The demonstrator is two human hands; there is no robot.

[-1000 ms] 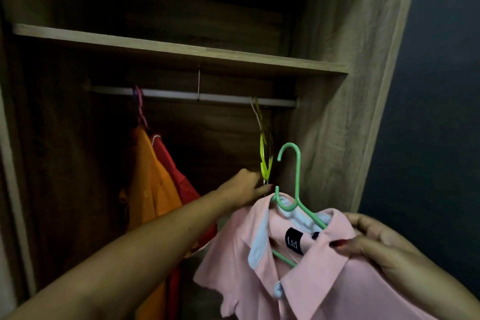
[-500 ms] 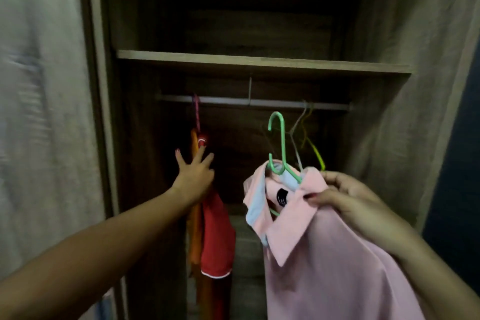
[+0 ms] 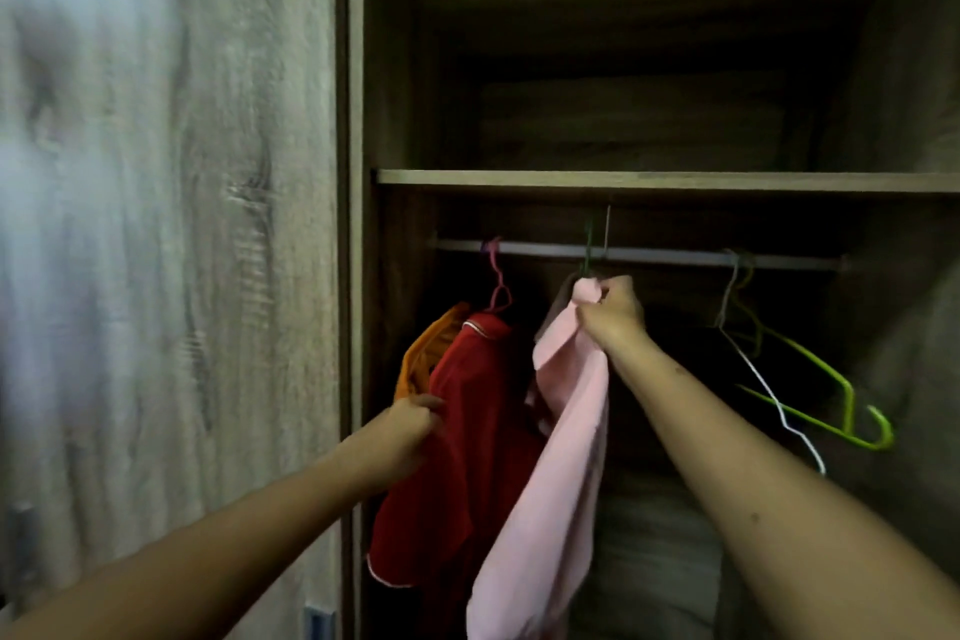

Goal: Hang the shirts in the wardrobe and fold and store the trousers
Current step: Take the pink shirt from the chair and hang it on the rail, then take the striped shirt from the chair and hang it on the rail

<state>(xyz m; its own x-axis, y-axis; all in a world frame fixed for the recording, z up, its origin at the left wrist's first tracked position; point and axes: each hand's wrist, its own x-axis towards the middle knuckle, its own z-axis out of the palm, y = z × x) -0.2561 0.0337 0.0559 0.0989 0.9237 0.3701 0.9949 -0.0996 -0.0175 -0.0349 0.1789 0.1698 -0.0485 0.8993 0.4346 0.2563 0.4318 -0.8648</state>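
While three shirts show in the wardrobe (image 3: 904,379), the orange shirt (image 3: 422,353) and red shirt (image 3: 478,431) hang at the left of the rail (image 3: 675,256) and the pink shirt (image 3: 561,457) is mid-rail. The right hand (image 3: 613,312) clutches the pink shirt's top just under the rail, hiding most of its green hanger (image 3: 587,250), and the left hand (image 3: 415,418) pinches the red shirt's edge. Two bare hangers, lime (image 3: 849,408) and white (image 3: 756,369), hang well to the right, under one shelf (image 3: 675,180).

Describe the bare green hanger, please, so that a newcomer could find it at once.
Look at the rail under the wardrobe shelf. At its right end hang bare hangers. Yours is the thick lime-green hanger, beside a thin white wire hanger.
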